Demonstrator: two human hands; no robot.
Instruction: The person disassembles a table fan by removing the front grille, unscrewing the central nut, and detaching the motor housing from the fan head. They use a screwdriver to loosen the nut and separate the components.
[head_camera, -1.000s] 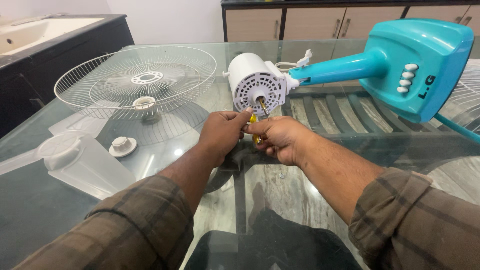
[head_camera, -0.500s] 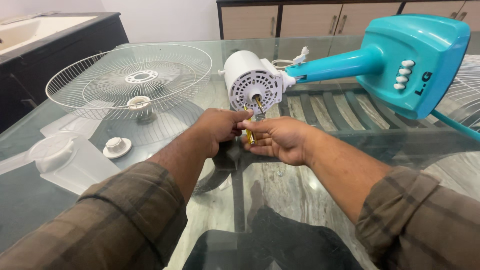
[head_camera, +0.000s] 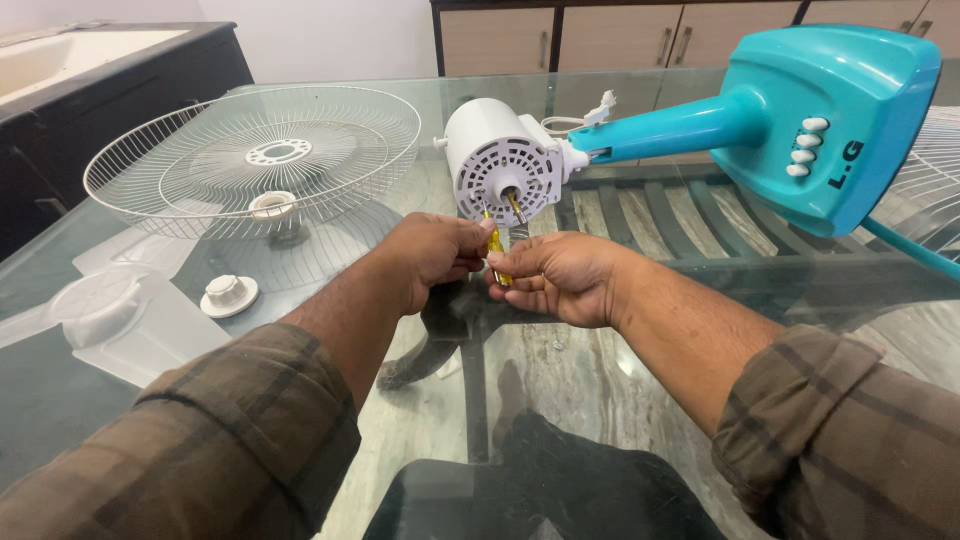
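Note:
A white fan motor housing (head_camera: 497, 160) lies on its side on the glass table (head_camera: 560, 370), joined to a teal stand and base (head_camera: 800, 120). A brass shaft sticks out of its face. My left hand (head_camera: 425, 255) and my right hand (head_camera: 560, 275) meet just below the motor. Both pinch a small yellow-handled screwdriver (head_camera: 494, 250), whose tip points up at the motor face.
A white wire fan guard (head_camera: 250, 150) lies at the left, with a round white nut (head_camera: 228, 293) and a translucent fan blade (head_camera: 120, 320) nearer me. A second guard (head_camera: 930, 190) shows at the right edge. Cabinets stand behind; a dark counter is at the far left.
Both hands shifted slightly down and left along with the screwdriver. The screwdriver tip now rests against the motor face, left of the shaft.

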